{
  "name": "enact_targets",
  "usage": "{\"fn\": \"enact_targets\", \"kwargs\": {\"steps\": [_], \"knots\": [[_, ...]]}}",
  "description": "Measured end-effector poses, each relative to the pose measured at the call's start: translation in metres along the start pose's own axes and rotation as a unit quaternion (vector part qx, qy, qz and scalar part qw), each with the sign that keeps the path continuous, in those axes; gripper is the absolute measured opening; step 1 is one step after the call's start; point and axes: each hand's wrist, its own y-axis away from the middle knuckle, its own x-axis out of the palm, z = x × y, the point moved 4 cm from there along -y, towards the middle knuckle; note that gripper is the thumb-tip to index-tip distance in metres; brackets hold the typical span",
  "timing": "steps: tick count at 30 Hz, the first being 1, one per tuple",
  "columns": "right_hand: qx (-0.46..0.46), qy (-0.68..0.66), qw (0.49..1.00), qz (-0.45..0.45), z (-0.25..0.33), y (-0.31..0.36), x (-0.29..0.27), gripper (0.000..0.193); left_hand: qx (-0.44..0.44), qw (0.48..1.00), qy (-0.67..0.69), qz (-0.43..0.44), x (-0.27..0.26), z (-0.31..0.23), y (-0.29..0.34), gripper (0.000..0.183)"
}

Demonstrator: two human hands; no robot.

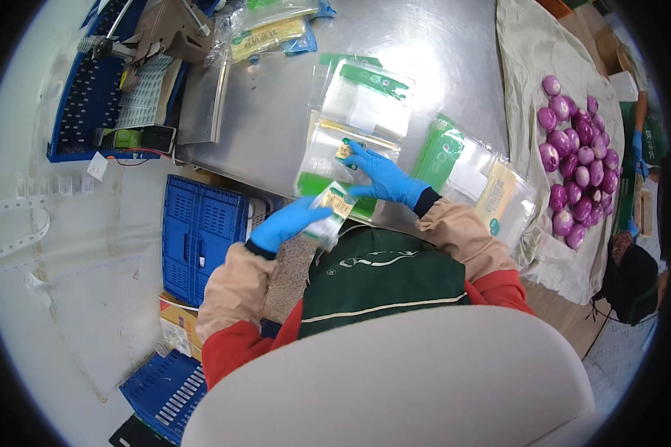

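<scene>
One blue-gloved left hand (285,225) is holding white-and-tan rectangular labels (335,201); the blue-gloved right hand (386,179), grip unclear, is touching a small tan-and-green label (346,153) over a clear plastic bag (319,155); keeping it flat probably helps.

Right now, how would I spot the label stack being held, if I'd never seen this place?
Start at the shiny metal table's near edge, just beyond the dark green apron. There the blue-gloved left hand holds the label stack, with its tan-and-green face. Unlike the label at the right hand, it looks larger and shows more white.
</scene>
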Motion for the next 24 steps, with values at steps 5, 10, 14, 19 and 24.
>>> {"fn": "enact_targets", "kwargs": {"steps": [5, 10, 14, 19, 24], "knots": [[0.030, 0.012, 0.997, 0.071, -0.001, 0.005, 0.005, 0.034, 0.099, 0.972, 0.143, -0.159, -0.022, 0.028, 0.038, 0.038], [0.006, -0.045, 0.999, -0.010, -0.017, 0.007, 0.013, 0.011, 0.151, 0.950, 0.186, -0.200, -0.029, 0.024, 0.035, 0.035], [0.079, -0.066, 0.994, 0.047, -0.021, -0.001, 0.002, 0.013, 0.191, 0.952, 0.150, -0.185, -0.018, 0.003, 0.006, 0.029], [0.113, -0.035, 0.816, -0.566, -0.022, -0.013, -0.104, 0.020, 0.147, 0.951, 0.133, -0.236, -0.015, -0.005, -0.076, 0.023], [0.180, -0.011, 0.975, -0.133, -0.008, -0.029, -0.009, 0.029, 0.099, 0.945, -0.042, -0.308, -0.017, -0.017, -0.124, 0.034]]}}
